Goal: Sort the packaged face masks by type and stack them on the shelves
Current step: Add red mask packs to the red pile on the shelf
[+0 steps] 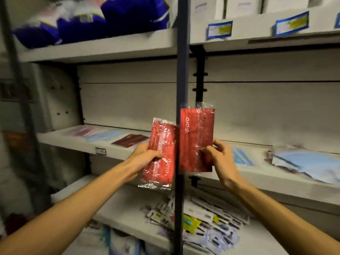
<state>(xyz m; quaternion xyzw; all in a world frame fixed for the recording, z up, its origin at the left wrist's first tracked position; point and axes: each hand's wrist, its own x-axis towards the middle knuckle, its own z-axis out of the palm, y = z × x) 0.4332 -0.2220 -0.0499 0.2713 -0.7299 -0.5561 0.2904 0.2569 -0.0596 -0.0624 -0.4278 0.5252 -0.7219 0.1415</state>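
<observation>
While both hands are up in front of the shelving, each has a red mask pack: the left hand [145, 155] curls its thumb over the front of the left pack [161, 153], fingers behind, and the right hand [219, 155] pinches the right pack [196, 138] at its lower right edge between thumb and fingertips. The two packs stand upright, side by side, the right one higher, edges meeting just about at the dark post [181, 89] that runs straight down between the two bays and cuts across the view. Behind them, the middle shelf [73, 139] carries flat packs already: pink [83, 131], light blue [108, 136] and dark red [131, 139] on the left bay, more blue masks [301, 162] heaped on the right. Up top, blue bags [92, 21] left, white boxes [242, 6] right. Down below, a blurred jumble of small packets [211, 225].
</observation>
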